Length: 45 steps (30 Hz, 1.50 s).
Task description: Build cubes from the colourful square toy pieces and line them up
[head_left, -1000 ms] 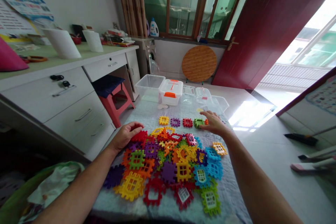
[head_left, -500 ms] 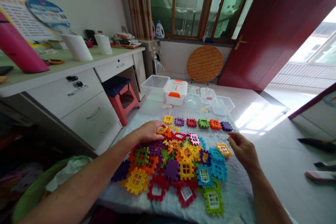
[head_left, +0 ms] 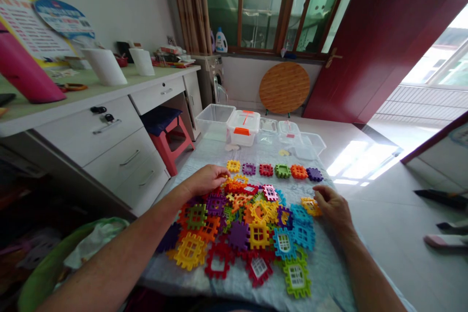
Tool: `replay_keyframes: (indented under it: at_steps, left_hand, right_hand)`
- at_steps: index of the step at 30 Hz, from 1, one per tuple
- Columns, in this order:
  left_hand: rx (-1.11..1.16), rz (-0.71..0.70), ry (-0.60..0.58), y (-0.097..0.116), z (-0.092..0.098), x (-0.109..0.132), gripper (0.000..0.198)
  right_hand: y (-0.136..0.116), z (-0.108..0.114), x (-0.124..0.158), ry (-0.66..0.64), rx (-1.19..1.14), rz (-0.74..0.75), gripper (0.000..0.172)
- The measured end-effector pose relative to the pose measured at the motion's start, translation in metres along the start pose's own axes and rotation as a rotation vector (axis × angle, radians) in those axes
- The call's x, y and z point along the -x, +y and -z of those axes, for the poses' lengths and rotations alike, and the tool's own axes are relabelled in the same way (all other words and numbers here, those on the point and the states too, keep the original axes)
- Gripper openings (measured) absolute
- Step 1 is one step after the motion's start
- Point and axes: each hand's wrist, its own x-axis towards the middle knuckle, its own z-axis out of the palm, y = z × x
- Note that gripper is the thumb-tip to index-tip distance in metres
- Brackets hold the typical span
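Observation:
A heap of coloured plastic interlocking tiles [head_left: 248,224] lies on a table covered with a pale cloth [head_left: 329,263]. Behind the heap stands a row of several small tiles [head_left: 282,171]: yellow, purple, red, green, orange, purple. My left hand [head_left: 206,179] rests on the heap's far left edge, fingers curled over a yellow tile beneath it. My right hand [head_left: 331,203] sits at the heap's right edge with its fingers closed on a yellow and orange tile [head_left: 309,204].
Clear plastic boxes [head_left: 215,119] and one with an orange latch [head_left: 243,126] stand at the table's far end. A white desk with drawers [head_left: 109,131] and a pink stool [head_left: 166,139] are on the left. A round wooden board [head_left: 284,87] leans by the red door.
My right hand left the tile row, which now includes an orange and a purple tile, and came back to the yellow and orange tile. My left hand shifted right onto the heap's top.

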Motion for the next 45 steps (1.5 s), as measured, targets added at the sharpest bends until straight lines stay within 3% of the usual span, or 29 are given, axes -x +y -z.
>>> replay_keyframes:
  at_steps: [7, 10, 16, 19, 22, 29, 37, 45]
  left_hand:
    - [0.54, 0.048, 0.07, 0.008, 0.006, -0.008, 0.026]
    - [0.619, 0.097, 0.082, 0.006, 0.005, -0.013, 0.03]
    - [0.256, 0.184, 0.086, -0.021, 0.013, -0.028, 0.033]
    - [-0.033, 0.176, 0.041, -0.035, 0.018, -0.041, 0.036]
    - [-0.183, 0.165, -0.012, -0.044, 0.018, -0.052, 0.04]
    - [-0.356, 0.184, -0.011, -0.06, 0.011, -0.051, 0.062]
    - [-0.468, 0.178, -0.037, -0.061, 0.011, -0.051, 0.032]
    - [-0.402, 0.01, 0.084, -0.042, 0.019, -0.065, 0.047]
  right_hand:
    - [0.004, -0.002, 0.0, 0.004, -0.014, -0.007, 0.04]
    - [0.005, -0.002, 0.0, 0.003, -0.021, -0.019, 0.04]
    - [0.005, -0.001, 0.0, -0.007, -0.008, -0.011, 0.039]
    - [0.006, -0.001, 0.0, -0.017, 0.004, -0.014, 0.039]
    - [0.005, 0.0, 0.0, -0.014, 0.016, -0.018, 0.04]
    - [0.003, 0.001, 0.0, -0.017, -0.002, -0.026, 0.04]
    - [0.003, 0.001, 0.002, -0.003, 0.006, -0.007, 0.038]
    - [0.006, 0.0, 0.001, -0.011, -0.013, -0.003, 0.036]
